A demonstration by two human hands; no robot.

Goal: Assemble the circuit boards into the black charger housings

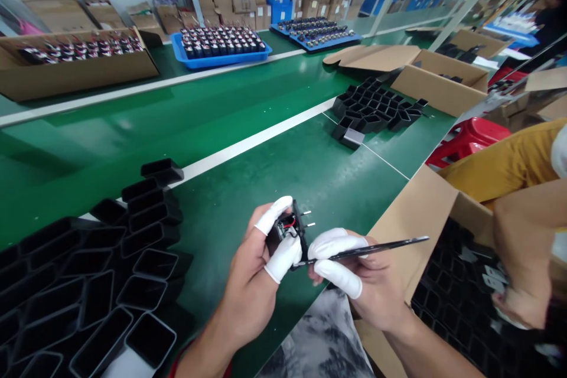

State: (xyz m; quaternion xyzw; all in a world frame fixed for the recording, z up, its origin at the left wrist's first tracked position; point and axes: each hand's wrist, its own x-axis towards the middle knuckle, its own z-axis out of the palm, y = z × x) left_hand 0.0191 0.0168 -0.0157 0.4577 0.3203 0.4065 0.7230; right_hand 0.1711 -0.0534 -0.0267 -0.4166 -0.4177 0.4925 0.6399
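My left hand (261, 266), with white covers on its fingertips, is closed around a small black plug adapter housing (302, 227). Two metal prongs stick out of the housing to the right, and a red wire with part of a circuit board shows in its open side. My right hand (354, 269), also in white finger covers, pinches slim black tweezers (394, 244). Their tip end reaches the lower edge of the housing, where the exact contact is hidden by my fingers. Many open black plastic cases (148, 292) stand packed together on the green bench to the left.
More black cases (372, 103) stand at the back right. A blue tray of small parts (221, 59), another blue tray (316, 35) and a carton (75, 80) line the far side. At right, a person's hand (522, 301) reaches into a box (410, 207) of black parts.
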